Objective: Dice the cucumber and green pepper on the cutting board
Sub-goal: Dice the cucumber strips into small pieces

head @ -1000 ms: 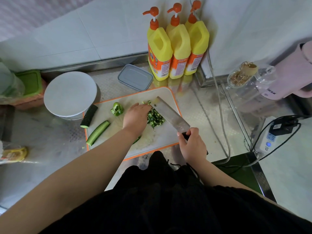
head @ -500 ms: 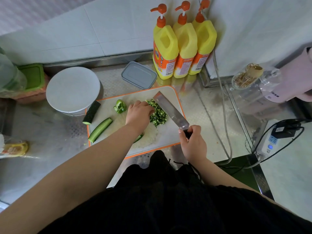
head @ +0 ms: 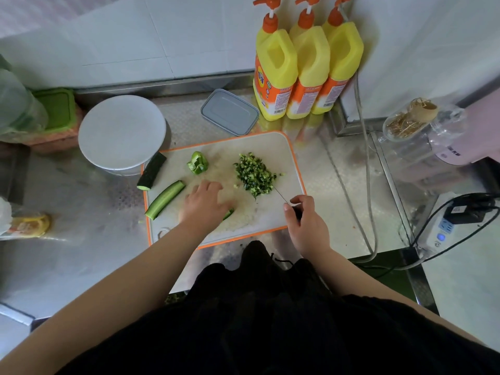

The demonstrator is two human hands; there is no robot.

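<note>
L hand (head: pixel 206 202) shifted; 2 cucumber pcs (head: pixel 165 199)

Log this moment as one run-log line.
left hand on cucumber strip | right hand grips knife | diced pile on cutting board

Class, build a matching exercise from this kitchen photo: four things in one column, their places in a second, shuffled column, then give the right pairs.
Things:
1. diced pile
2. green pepper piece
3. grey lid
4. white plate

Places:
A. on the counter left of the cutting board
B. on the counter beside the yellow bottles
C. on the board at the knife tip
D. on the board beyond the left hand

Pairs: 1-C, 2-D, 3-B, 4-A
</note>
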